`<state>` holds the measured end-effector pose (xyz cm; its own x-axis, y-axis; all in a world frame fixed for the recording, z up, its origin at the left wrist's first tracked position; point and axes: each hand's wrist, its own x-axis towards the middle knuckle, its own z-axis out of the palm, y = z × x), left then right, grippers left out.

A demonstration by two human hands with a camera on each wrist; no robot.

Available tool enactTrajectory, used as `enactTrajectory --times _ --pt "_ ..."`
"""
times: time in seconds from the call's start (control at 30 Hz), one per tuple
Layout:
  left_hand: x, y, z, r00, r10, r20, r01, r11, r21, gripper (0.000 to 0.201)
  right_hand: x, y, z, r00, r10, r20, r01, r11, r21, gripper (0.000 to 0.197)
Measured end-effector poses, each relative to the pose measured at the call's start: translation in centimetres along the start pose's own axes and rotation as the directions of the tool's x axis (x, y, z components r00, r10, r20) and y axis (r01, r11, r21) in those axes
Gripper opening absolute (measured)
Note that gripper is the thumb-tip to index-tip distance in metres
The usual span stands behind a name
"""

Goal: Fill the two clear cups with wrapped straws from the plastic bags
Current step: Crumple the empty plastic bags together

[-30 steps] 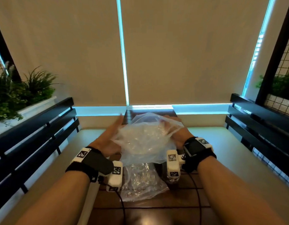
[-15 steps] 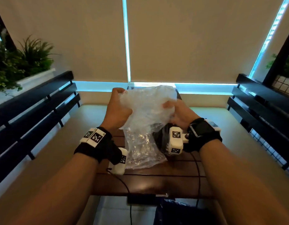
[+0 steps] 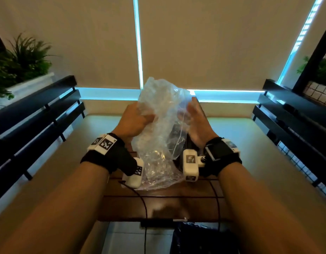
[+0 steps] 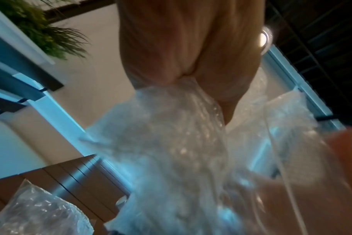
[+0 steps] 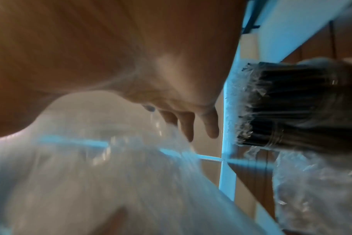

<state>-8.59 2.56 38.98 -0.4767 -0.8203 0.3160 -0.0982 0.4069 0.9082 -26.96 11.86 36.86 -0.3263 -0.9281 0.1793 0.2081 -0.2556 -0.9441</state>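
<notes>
Above the table I hold a crumpled clear plastic bag (image 3: 158, 114) upright. My left hand (image 3: 134, 120) grips its left side with curled fingers; the left wrist view shows plastic bunched in the fist (image 4: 183, 98). My right hand (image 3: 194, 116) lies against the bag's right side with fingers nearly straight (image 5: 191, 125). A second clear bag (image 3: 158, 176) rests on the dark wooden table (image 3: 158, 204) under the first. Two clear cups packed with dark wrapped straws (image 5: 295, 108) stand to the right, mostly hidden behind the bag in the head view.
Black slatted benches (image 3: 35, 114) (image 3: 294, 114) with pale seats flank the table on both sides. Potted plants (image 3: 19, 59) stand at the far left and far right. A closed blind fills the back. Cables trail off the table's near edge, above a dark bag (image 3: 195, 239) on the floor.
The held bag has been turned more upright and taller between the hands. My right hand has gone from a curled grip to nearly straight fingers. My left hand keeps its grip.
</notes>
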Motion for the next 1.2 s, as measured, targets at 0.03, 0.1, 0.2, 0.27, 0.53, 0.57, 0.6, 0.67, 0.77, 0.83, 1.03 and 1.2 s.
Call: enactTrajectory --times 0.03,0.1,0.2,0.27,0.53,0.57,0.6,0.67,0.77,0.83,1.03,1.2 --pt "-0.3 -0.2 0.7 1.000 0.006 -0.002 -0.006 1.000 0.003 0.013 -0.3 0.6 0.4 0.998 0.017 0.065 -0.014 0.999 -0.051 0.105" --pt "-0.9 -0.1 2.0 0.998 0.047 0.046 -0.046 0.999 -0.020 0.019 -0.6 1.6 1.4 0.992 0.056 0.116 -0.040 0.990 -0.133 0.061" --pt "-1.0 -0.1 2.5 0.984 0.095 0.148 -0.072 0.986 -0.152 0.030 -0.4 1.9 1.4 0.990 0.080 0.114 -0.077 0.997 -0.027 0.038" --pt "-0.6 -0.6 2.3 0.988 0.101 0.117 -0.096 0.994 -0.043 0.023 -0.5 1.6 1.0 0.976 0.109 0.190 -0.143 0.973 0.178 0.053" --pt "0.0 0.0 3.0 0.974 0.221 -0.048 -0.178 0.882 0.437 0.015 0.4 1.5 2.4 0.997 0.061 0.049 -0.055 0.992 -0.109 0.111" --pt "0.2 -0.2 2.9 0.980 0.195 -0.036 -0.165 0.903 0.398 0.021 0.6 1.5 2.5 1.000 0.028 -0.007 -0.028 0.990 -0.135 0.100" --pt "0.4 -0.3 2.7 0.990 0.139 -0.025 -0.127 0.951 0.281 0.029 0.9 1.5 2.2 0.999 0.007 -0.054 -0.015 0.989 -0.145 0.088" --pt "0.4 -0.2 2.3 0.998 0.057 0.002 -0.057 0.998 0.002 0.033 0.8 1.0 1.7 0.996 0.016 -0.085 -0.022 0.997 -0.070 0.063" --pt "0.0 0.2 2.4 0.994 0.059 0.094 -0.043 0.985 -0.169 0.024 0.4 0.9 0.3 0.998 0.057 0.038 -0.058 0.998 0.019 0.051" --pt "0.3 -0.1 2.6 0.993 0.029 0.116 0.007 0.953 -0.303 0.021 0.2 0.7 -0.2 0.996 0.048 0.074 -0.055 0.994 0.094 0.009" --pt "1.8 -1.1 3.5 0.989 -0.030 -0.147 -0.004 0.974 -0.226 0.041 -0.6 0.7 -0.2 0.993 0.069 0.099 -0.089 0.973 0.212 0.106" --pt "1.5 -1.3 3.7 0.999 0.017 -0.028 -0.020 0.994 -0.109 0.014 0.5 2.0 1.2 0.994 -0.049 -0.097 0.025 0.972 -0.234 0.121"
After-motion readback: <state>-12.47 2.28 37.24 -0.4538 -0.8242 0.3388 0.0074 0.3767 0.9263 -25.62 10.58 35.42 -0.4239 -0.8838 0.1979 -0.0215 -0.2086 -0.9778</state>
